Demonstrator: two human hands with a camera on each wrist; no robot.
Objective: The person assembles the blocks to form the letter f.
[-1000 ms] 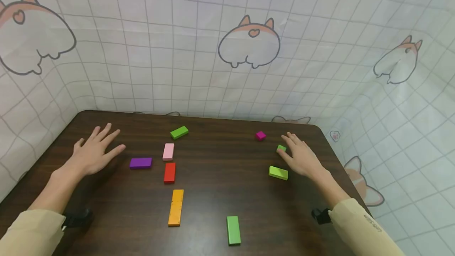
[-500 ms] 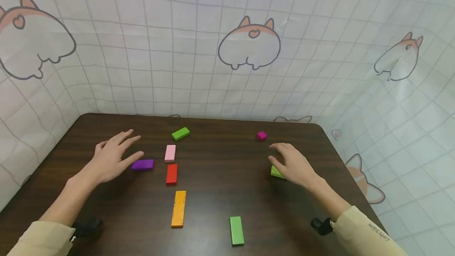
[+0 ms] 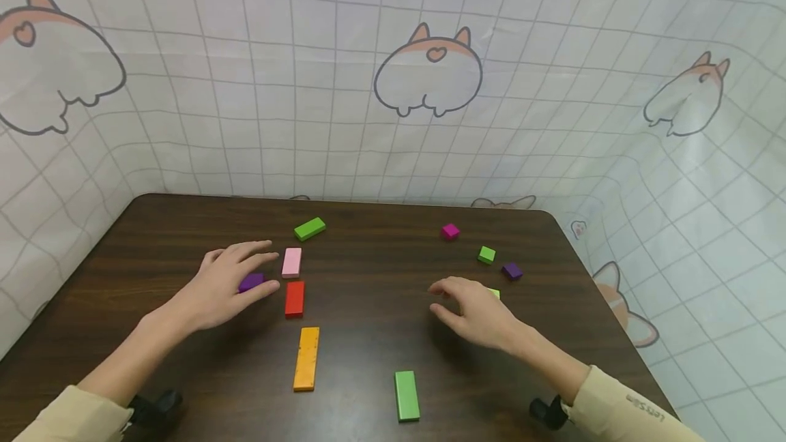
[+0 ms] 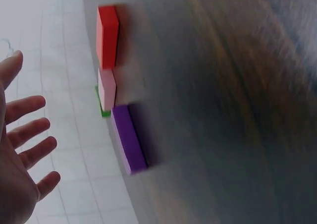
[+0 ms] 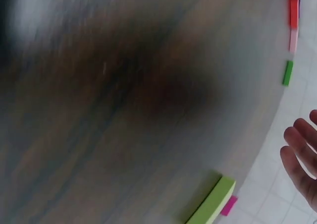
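Observation:
My left hand (image 3: 224, 285) is held over the table with its fingers spread, partly covering a purple block (image 3: 252, 282) in the head view. In the left wrist view that purple block (image 4: 130, 140) lies apart from the fingers. To its right lie a pink block (image 3: 291, 262) and a red block (image 3: 295, 299). My right hand (image 3: 475, 312) hovers with loosely bent fingers and nothing in them. It hides most of a lime-green block (image 3: 495, 293), which shows more fully as a lime block (image 5: 213, 201) in the right wrist view.
An orange block (image 3: 306, 359) and a green block (image 3: 406, 395) lie nearer the front of the dark wooden table (image 3: 362, 278). At the back are another green block (image 3: 310, 228), a magenta cube (image 3: 450, 231), a small green cube (image 3: 486, 255) and a dark purple cube (image 3: 512, 271).
Both hands have moved inward, the left to the right over the purple block, the right to the left and nearer the front. The small green and dark purple cubes have come into view.

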